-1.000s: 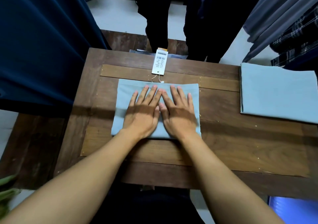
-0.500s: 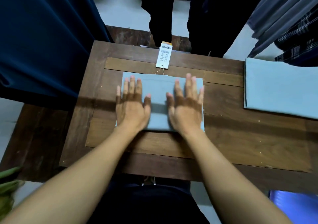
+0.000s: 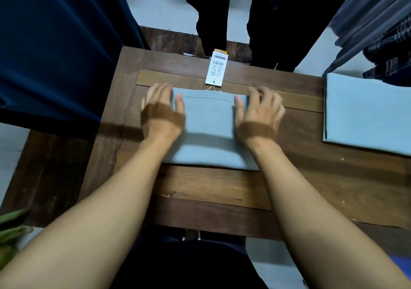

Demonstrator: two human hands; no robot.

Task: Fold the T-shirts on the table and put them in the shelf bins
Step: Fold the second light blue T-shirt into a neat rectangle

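Shirt (image 3: 209, 128): folded, on table (image 3: 200, 191).
Left hand (image 3: 161, 113): fingers straight, thumb on left edge.
Right hand (image 3: 258, 113): fingers curled at right edge; grip unclear.

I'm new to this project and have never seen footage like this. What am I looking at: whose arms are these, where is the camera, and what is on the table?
There is no machine here: a person works with two bare hands. The single picture comes from a camera worn on their head, looking forward and down, so the arms reach in from the bottom. On the wooden table lies a folded light-blue T-shirt with a white price tag on a string at its far edge. The left hand sits at the shirt's left edge and the right hand at its right edge, each thumb on top of the cloth. The fingers are blurred, so I cannot tell whether they grip it. A second folded T-shirt lies apart, on the table's right side. A dark blue cloth hangs on the left.
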